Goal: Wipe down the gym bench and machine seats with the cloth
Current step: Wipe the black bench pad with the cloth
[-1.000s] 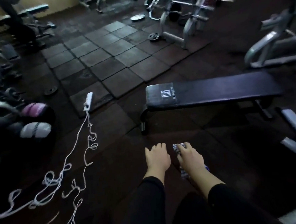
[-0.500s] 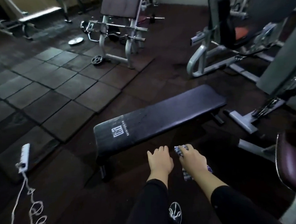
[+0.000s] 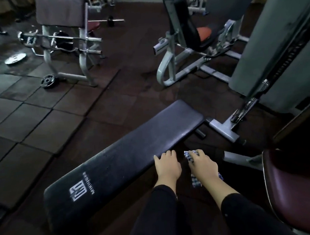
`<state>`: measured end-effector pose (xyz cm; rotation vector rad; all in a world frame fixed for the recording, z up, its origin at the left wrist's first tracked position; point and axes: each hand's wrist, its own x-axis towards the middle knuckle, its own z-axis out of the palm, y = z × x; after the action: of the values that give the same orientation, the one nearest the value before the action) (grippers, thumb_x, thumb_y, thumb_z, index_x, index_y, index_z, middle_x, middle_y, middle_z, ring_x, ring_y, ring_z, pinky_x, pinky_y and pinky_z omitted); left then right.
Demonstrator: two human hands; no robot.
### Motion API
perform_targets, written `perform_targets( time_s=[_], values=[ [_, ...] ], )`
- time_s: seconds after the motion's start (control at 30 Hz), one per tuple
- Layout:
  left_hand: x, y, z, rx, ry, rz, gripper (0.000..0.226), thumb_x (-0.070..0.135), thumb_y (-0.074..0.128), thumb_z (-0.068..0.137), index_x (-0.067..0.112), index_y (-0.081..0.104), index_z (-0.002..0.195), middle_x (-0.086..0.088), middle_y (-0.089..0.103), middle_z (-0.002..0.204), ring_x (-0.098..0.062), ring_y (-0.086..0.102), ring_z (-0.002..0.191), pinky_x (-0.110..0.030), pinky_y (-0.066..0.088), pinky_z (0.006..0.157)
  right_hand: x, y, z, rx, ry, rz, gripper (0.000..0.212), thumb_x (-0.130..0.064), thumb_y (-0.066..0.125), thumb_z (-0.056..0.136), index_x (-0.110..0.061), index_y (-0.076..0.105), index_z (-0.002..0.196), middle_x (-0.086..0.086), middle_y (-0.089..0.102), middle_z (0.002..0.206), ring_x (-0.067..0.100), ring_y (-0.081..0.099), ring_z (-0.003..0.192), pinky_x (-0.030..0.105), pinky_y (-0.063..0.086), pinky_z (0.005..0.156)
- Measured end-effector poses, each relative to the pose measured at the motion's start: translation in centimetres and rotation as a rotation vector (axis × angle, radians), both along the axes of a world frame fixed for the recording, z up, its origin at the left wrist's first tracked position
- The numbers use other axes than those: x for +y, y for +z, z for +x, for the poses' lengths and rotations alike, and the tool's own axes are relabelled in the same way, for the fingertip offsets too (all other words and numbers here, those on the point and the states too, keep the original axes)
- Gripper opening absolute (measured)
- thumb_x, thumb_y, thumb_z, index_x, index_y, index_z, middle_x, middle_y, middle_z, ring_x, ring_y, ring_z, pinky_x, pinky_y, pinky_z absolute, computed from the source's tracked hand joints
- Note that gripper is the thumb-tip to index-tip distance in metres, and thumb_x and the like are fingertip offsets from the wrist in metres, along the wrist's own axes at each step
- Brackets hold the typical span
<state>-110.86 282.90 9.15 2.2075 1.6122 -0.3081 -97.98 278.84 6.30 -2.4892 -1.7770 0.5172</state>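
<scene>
Black sleeves (image 3: 162, 213) cover both forearms, which reach forward from the bottom of the view. Nearest on the right stands a dark red padded machine seat (image 3: 298, 190) with a metal rim. The right hand (image 3: 203, 164) has its grip curled around a blue and white checked cloth (image 3: 188, 154); one end of the cloth shows in front of the fingers and another end hangs below the wrist. This hand is just beside the near long edge of the bench, and I cannot tell if it touches it. The left hand (image 3: 167, 164) is next to it, with the grip spread and relaxed, fingers lying over the near edge of the padded top. The flat bench (image 3: 134, 155) is black, lies diagonally from lower left to upper right, and carries a white logo near its closer end. Dark rubber tiles make the floor (image 3: 42, 128). Farther away, on the right, is a grey weight machine (image 3: 273, 55), and behind the bench is a machine with an orange seat (image 3: 204, 32). On the far left a barbell (image 3: 58, 38) rests on a rack, with a weight plate (image 3: 48, 80) lying on the floor beside its base.
</scene>
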Motion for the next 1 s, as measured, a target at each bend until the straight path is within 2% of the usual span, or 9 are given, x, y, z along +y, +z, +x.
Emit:
perform_targets(
  time_s=[0.37,0.6,0.77,1.0],
  values=[
    [16.8,-0.7,11.8,0.029,-0.089,-0.085,0.046,0.027,0.038,0.099,0.018,0.033,0.145,0.000,0.040,0.146,-0.020,0.036,0.135,-0.053,0.016,0.117,15.4,-0.5,11.8,0.020,-0.111,-0.035,0.039,-0.036,0.045,0.097,-0.029,0.047,0.135,-0.001,0.043,0.137,0.025,0.054,0.110,0.035,0.048,0.077],
    [23.1,-3.1,17.2,0.073,-0.028,-0.108,0.050,0.026,0.035,0.101,0.015,0.026,0.149,-0.001,0.034,0.151,-0.020,0.030,0.140,-0.054,0.014,0.117,22.6,-2.3,17.9,0.019,-0.035,-0.081,0.040,-0.038,0.044,0.097,-0.030,0.045,0.137,-0.001,0.041,0.138,0.025,0.051,0.116,0.034,0.045,0.079],
    [26.5,-6.2,21.2,0.099,0.050,-0.126,0.054,0.027,0.032,0.102,0.015,0.017,0.153,0.000,0.023,0.158,-0.018,0.021,0.145,-0.052,0.011,0.118,27.4,-5.5,22.1,0.039,0.051,-0.086,0.041,-0.040,0.045,0.096,-0.032,0.046,0.137,-0.002,0.041,0.140,0.024,0.051,0.117,0.035,0.047,0.079],
    [31.0,-12.9,24.0,0.100,0.078,-0.098,0.055,0.028,0.031,0.103,0.015,0.015,0.154,-0.001,0.018,0.160,-0.018,0.017,0.146,-0.052,0.013,0.118,32.7,-12.5,25.2,0.032,0.088,-0.084,0.042,-0.039,0.045,0.097,-0.033,0.045,0.138,-0.003,0.039,0.143,0.023,0.048,0.122,0.035,0.047,0.083]
  ],
)
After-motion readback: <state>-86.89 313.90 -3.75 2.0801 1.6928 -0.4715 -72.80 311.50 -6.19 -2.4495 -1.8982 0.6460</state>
